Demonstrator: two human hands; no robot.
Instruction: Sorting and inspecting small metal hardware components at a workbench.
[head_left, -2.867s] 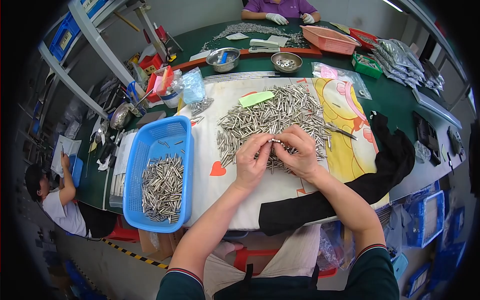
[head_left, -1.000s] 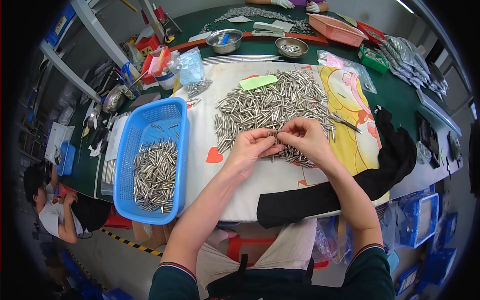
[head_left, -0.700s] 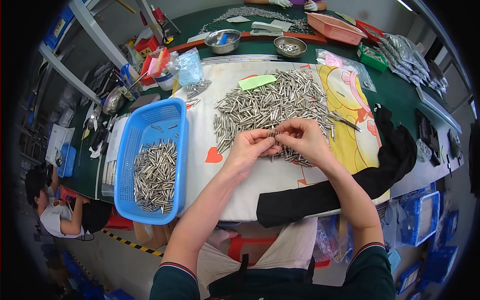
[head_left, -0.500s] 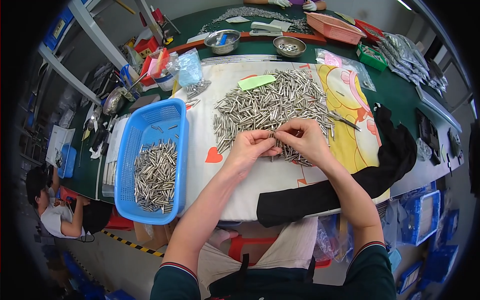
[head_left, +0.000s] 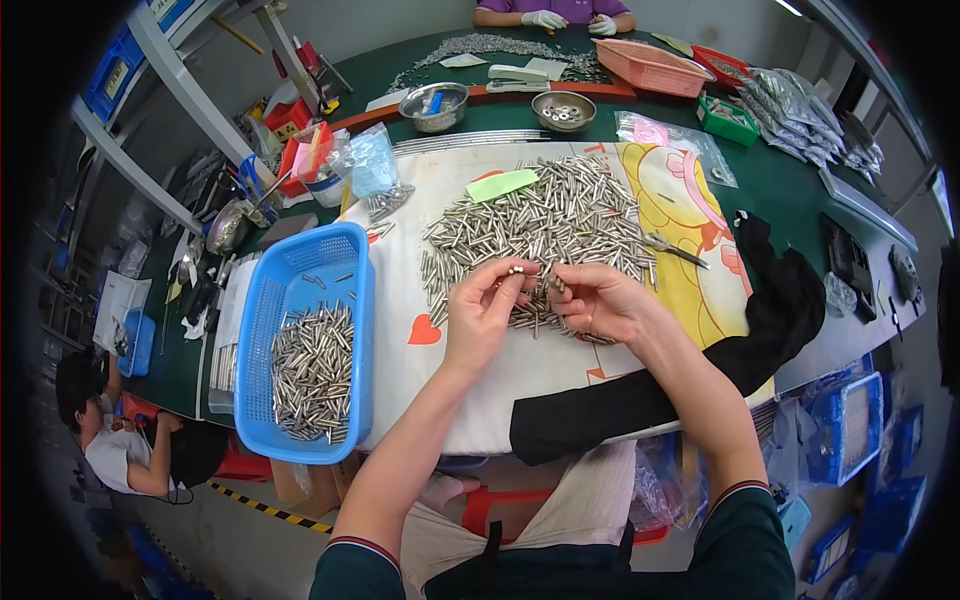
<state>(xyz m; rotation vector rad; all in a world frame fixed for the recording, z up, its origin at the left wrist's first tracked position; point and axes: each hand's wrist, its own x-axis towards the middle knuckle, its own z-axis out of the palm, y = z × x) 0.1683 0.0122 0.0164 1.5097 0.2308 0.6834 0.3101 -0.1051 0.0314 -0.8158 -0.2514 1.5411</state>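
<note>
A broad heap of small silvery metal pins [head_left: 540, 215] covers the middle of the cloth. Over its near edge my left hand [head_left: 478, 312] is closed, with a few metal pins showing between thumb and fingertips. Just to its right, my right hand [head_left: 608, 302] pinches several metal pins at its fingertips. A narrow gap separates the two hands. On the left stands a blue perforated basket [head_left: 365, 300], its bottom partly covered by a pile of similar pins [head_left: 312, 375]. A pale green slip of paper [head_left: 502, 185] lies on top of the heap.
Scissors [head_left: 678, 252] lie at the heap's right side. A black cloth sleeve [head_left: 600, 405] stretches along the near edge. Two metal bowls [head_left: 434, 108] and a pink basket [head_left: 655, 70] stand farther back. Across the table are a co-worker's gloved hands [head_left: 545, 20].
My hands have drawn slightly apart, and pins now show at the fingertips of both. The view has tilted up a little, bringing more of the co-worker across the table into sight.
</note>
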